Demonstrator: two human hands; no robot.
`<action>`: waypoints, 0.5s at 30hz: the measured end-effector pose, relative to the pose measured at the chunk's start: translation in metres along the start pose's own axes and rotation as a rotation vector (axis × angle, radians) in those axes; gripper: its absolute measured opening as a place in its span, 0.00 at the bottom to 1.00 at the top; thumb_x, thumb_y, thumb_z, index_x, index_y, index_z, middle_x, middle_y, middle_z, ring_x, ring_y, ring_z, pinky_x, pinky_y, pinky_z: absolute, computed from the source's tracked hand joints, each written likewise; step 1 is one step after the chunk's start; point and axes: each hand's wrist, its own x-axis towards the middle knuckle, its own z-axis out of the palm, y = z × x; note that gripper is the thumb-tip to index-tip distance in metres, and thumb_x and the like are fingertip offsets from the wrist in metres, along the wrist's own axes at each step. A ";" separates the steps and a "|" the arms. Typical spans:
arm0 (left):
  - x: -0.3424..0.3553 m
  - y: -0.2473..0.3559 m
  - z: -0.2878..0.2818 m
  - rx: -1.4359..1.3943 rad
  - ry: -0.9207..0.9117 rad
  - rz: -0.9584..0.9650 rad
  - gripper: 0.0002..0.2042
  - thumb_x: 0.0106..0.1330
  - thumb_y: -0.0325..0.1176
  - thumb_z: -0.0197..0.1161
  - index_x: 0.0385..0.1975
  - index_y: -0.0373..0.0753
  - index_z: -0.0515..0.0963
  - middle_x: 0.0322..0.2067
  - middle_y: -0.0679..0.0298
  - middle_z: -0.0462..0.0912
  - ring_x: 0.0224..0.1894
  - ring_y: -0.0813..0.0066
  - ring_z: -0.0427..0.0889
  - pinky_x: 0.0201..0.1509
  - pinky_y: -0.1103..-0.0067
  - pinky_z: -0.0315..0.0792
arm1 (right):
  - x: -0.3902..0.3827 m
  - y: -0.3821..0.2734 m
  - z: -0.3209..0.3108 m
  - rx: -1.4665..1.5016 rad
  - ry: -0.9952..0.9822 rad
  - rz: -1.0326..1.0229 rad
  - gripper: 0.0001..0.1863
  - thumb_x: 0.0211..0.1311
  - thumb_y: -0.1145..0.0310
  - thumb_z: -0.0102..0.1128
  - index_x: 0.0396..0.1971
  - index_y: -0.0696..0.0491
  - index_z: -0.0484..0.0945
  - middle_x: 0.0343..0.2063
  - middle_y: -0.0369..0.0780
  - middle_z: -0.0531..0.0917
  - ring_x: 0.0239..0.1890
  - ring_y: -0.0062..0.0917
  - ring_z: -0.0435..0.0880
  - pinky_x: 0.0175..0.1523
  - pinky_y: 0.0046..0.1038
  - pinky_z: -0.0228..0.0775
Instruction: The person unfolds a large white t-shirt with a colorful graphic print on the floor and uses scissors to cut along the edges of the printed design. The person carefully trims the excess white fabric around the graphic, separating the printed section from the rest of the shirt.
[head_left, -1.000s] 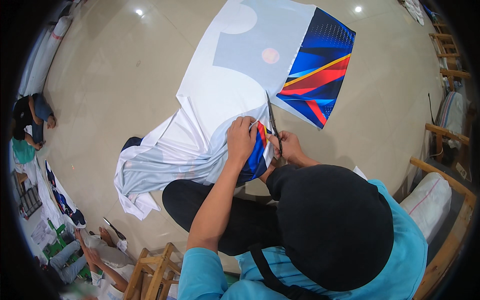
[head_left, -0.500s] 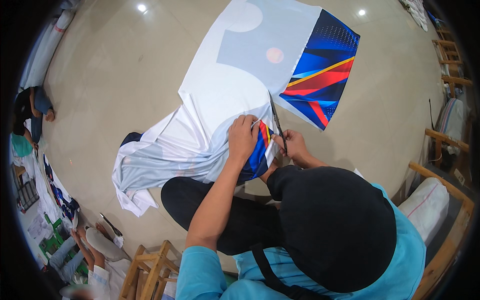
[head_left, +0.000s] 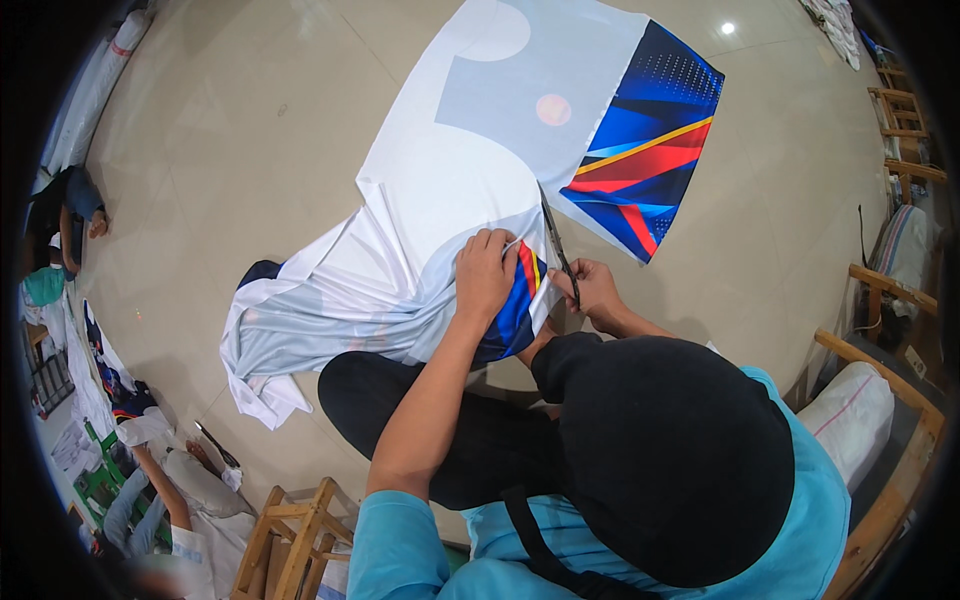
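Note:
A large white and pale grey piece of fabric (head_left: 440, 170) lies on the floor, its far right part a printed panel (head_left: 645, 135) in blue, red and yellow. My left hand (head_left: 486, 272) rests on the near part with fingers bent, gripping the cloth beside a turned-over corner (head_left: 522, 300) that shows the same colours. In my right hand (head_left: 592, 290) is a pair of dark scissors (head_left: 556, 232). Their blades point away from me, at the slit between the white cloth and the printed panel. Bunched folds of fabric spread to the left of my left hand.
Tiled floor (head_left: 250, 150) surrounds the cloth. A wooden stool (head_left: 300, 530) stands at lower left, near another pair of scissors (head_left: 217, 443). Co-workers sit along the left edge. Wooden frames (head_left: 890, 385) and a white sack (head_left: 855, 405) line the right. Black cloth (head_left: 670, 450) fills the lower middle.
The scissors' handle end and my right hand have shifted slightly right. My left hand stays in place on the cloth. At lower left, a co-worker's arm has moved.

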 end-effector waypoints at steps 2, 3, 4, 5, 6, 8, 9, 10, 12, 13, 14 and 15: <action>0.000 0.000 0.000 0.003 0.010 0.007 0.06 0.68 0.34 0.65 0.40 0.40 0.80 0.37 0.58 0.80 0.44 0.55 0.81 0.48 0.61 0.71 | 0.002 0.000 -0.001 -0.011 0.000 0.007 0.21 0.60 0.58 0.77 0.25 0.56 0.75 0.15 0.36 0.76 0.14 0.16 0.72 0.19 0.22 0.60; 0.000 0.000 0.000 0.003 0.008 0.005 0.06 0.68 0.34 0.65 0.40 0.40 0.80 0.37 0.58 0.81 0.44 0.55 0.81 0.48 0.61 0.71 | 0.000 -0.005 -0.001 -0.023 -0.001 0.015 0.21 0.60 0.57 0.77 0.25 0.55 0.74 0.15 0.36 0.76 0.14 0.16 0.72 0.19 0.22 0.60; 0.000 0.000 -0.001 0.002 0.005 0.002 0.06 0.69 0.34 0.65 0.40 0.40 0.80 0.37 0.58 0.81 0.44 0.55 0.81 0.48 0.61 0.71 | -0.001 -0.007 0.000 -0.035 -0.002 0.022 0.21 0.59 0.56 0.77 0.25 0.55 0.74 0.15 0.35 0.76 0.14 0.16 0.72 0.19 0.22 0.60; 0.000 0.000 -0.001 0.002 0.003 -0.001 0.06 0.69 0.34 0.65 0.40 0.40 0.80 0.37 0.58 0.81 0.44 0.55 0.81 0.48 0.61 0.71 | 0.002 -0.007 0.000 -0.026 -0.008 0.012 0.22 0.59 0.56 0.77 0.24 0.55 0.74 0.15 0.35 0.76 0.13 0.16 0.72 0.19 0.22 0.60; 0.000 0.001 -0.002 0.002 0.003 -0.001 0.06 0.69 0.34 0.65 0.40 0.40 0.80 0.37 0.58 0.81 0.44 0.55 0.81 0.48 0.61 0.71 | 0.006 -0.008 -0.001 -0.016 -0.013 0.002 0.22 0.59 0.56 0.77 0.24 0.55 0.74 0.14 0.35 0.76 0.13 0.16 0.72 0.19 0.22 0.60; 0.000 0.002 -0.001 0.002 0.003 -0.002 0.06 0.69 0.34 0.64 0.40 0.40 0.80 0.37 0.58 0.81 0.44 0.55 0.81 0.48 0.61 0.71 | 0.010 -0.009 -0.002 0.004 -0.021 -0.013 0.22 0.58 0.55 0.77 0.24 0.54 0.74 0.14 0.35 0.76 0.13 0.16 0.72 0.19 0.21 0.60; 0.000 0.002 -0.001 -0.001 0.004 -0.001 0.06 0.69 0.34 0.64 0.40 0.40 0.80 0.37 0.58 0.81 0.44 0.55 0.81 0.48 0.61 0.71 | 0.011 -0.010 -0.002 0.014 -0.027 -0.019 0.22 0.58 0.55 0.77 0.24 0.54 0.74 0.14 0.35 0.76 0.13 0.16 0.72 0.19 0.21 0.60; 0.000 0.001 -0.001 -0.004 0.005 -0.001 0.06 0.69 0.34 0.64 0.40 0.40 0.80 0.37 0.58 0.81 0.44 0.55 0.81 0.48 0.61 0.71 | 0.012 -0.012 -0.002 0.024 -0.033 -0.025 0.21 0.58 0.56 0.77 0.24 0.54 0.74 0.14 0.35 0.76 0.13 0.16 0.72 0.19 0.21 0.60; 0.000 0.001 -0.001 -0.006 0.006 -0.001 0.06 0.69 0.35 0.64 0.40 0.40 0.80 0.37 0.58 0.81 0.44 0.55 0.81 0.48 0.61 0.71 | 0.014 -0.015 -0.001 0.006 -0.034 -0.023 0.21 0.58 0.56 0.77 0.24 0.54 0.74 0.14 0.35 0.76 0.13 0.16 0.72 0.18 0.21 0.60; -0.001 0.001 -0.001 -0.006 0.006 -0.002 0.07 0.69 0.35 0.64 0.40 0.40 0.80 0.38 0.58 0.81 0.45 0.55 0.81 0.48 0.61 0.71 | 0.015 -0.016 -0.001 -0.004 -0.034 -0.022 0.21 0.58 0.56 0.77 0.24 0.54 0.74 0.14 0.35 0.76 0.13 0.16 0.72 0.18 0.21 0.60; -0.001 0.001 -0.001 -0.005 0.006 -0.003 0.07 0.69 0.35 0.64 0.40 0.40 0.80 0.38 0.58 0.81 0.45 0.55 0.81 0.48 0.61 0.71 | 0.015 -0.017 -0.002 -0.005 -0.038 -0.021 0.21 0.59 0.56 0.77 0.24 0.53 0.73 0.15 0.35 0.76 0.13 0.16 0.72 0.18 0.21 0.60; -0.001 0.001 -0.001 -0.006 0.011 0.003 0.07 0.69 0.35 0.64 0.40 0.40 0.80 0.38 0.58 0.81 0.45 0.55 0.80 0.48 0.61 0.71 | 0.015 -0.018 -0.002 -0.007 -0.043 -0.019 0.21 0.59 0.56 0.77 0.24 0.52 0.73 0.15 0.34 0.76 0.13 0.16 0.72 0.18 0.21 0.60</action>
